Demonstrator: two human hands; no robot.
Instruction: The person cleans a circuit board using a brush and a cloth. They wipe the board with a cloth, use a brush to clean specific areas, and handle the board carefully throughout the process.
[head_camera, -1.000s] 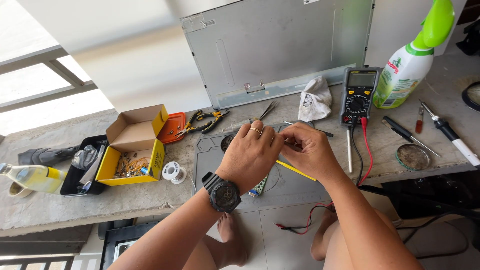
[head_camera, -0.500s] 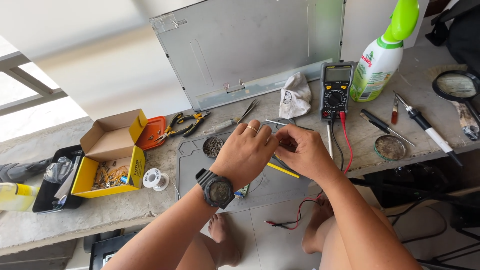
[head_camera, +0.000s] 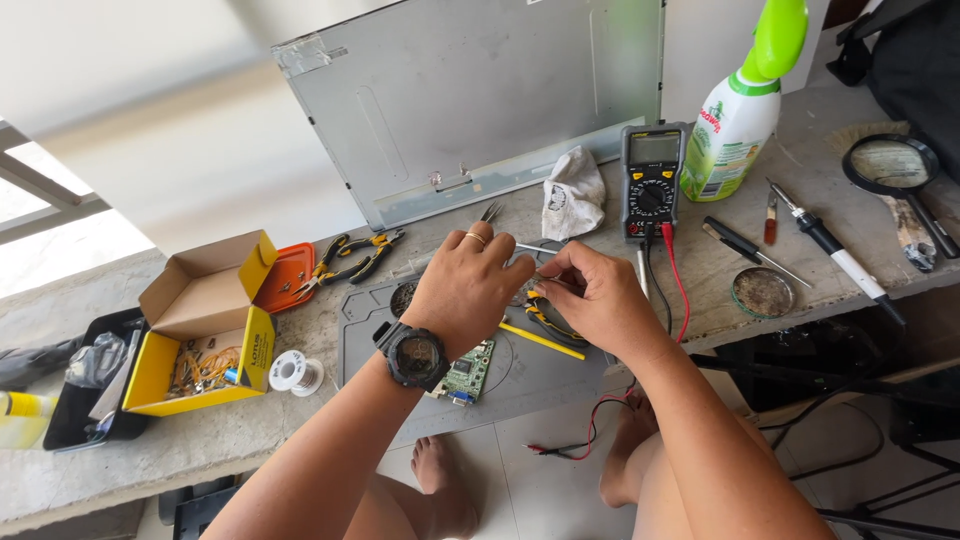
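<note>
Stretching across the view is a rough concrete ledge (head_camera: 760, 250), lit by daylight from a window at the left, with a pale wall behind and tiled floor below. A grey metal panel (head_camera: 480, 100) is being leaned against the wall, and a grey work mat (head_camera: 530, 375) is being used as the work surface. Compared with half a second earlier, both hands are being kept together over the mat in much the same pose, while a magnifying glass (head_camera: 890, 165) at the right is now being shown in full. A green circuit board (head_camera: 468, 372) is lying on the mat, partly covered by the left wrist; its long axis is running from near the mat's front edge up toward the hands. The left hand (head_camera: 465, 290) is being held curled, fingers together, over the board's far end. The right hand (head_camera: 590, 300) is being pinched shut on a thin metal tool (head_camera: 535, 249), which is pointing left. A multimeter (head_camera: 650, 180) is standing just beyond.
</note>
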